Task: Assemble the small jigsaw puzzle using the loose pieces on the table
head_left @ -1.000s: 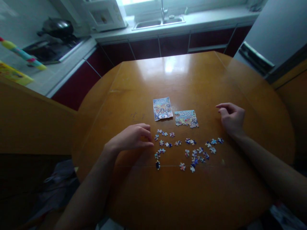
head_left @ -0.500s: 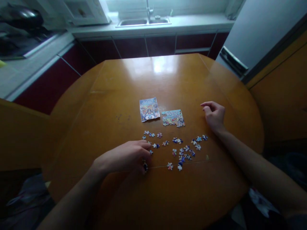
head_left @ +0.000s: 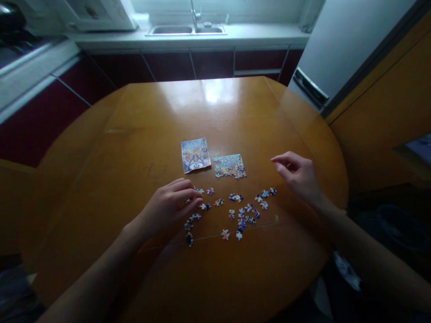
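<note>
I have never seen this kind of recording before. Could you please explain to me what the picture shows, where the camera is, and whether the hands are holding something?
There is no machine here: a person works with two bare hands, seen through a camera worn on the head, looking forward and down. On the wooden table lie a printed sheet, a partly assembled puzzle and scattered loose pieces. The left hand is at the leftmost pieces, hiding some; I see nothing held there. The right hand, fingers curled, is right of the assembled part; no piece shows in it either. Beyond the table is a kitchen sink.
</note>
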Demonstrator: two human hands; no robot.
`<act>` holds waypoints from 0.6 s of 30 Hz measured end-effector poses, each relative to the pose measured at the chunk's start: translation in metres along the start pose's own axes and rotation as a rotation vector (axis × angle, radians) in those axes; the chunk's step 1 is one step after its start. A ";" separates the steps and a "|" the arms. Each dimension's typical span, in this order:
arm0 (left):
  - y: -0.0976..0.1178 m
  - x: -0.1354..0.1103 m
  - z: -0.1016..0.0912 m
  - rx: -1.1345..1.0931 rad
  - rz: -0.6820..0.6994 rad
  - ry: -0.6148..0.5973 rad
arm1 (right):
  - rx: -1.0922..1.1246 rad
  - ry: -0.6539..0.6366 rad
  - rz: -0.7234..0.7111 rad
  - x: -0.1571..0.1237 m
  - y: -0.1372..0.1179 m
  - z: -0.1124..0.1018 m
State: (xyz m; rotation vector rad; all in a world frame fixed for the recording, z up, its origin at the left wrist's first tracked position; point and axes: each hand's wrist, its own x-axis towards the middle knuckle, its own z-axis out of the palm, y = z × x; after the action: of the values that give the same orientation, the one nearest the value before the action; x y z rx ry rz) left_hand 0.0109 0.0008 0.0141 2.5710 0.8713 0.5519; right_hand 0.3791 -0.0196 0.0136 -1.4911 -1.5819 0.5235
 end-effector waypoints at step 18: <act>0.001 0.002 0.008 -0.036 -0.019 0.006 | -0.251 -0.274 0.127 -0.110 -0.007 -0.006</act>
State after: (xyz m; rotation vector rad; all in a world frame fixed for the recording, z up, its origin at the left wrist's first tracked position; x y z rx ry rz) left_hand 0.0169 0.0000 0.0079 2.5275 0.8790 0.5651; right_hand 0.3684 -0.1261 -0.0114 -1.7768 -1.8248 0.6424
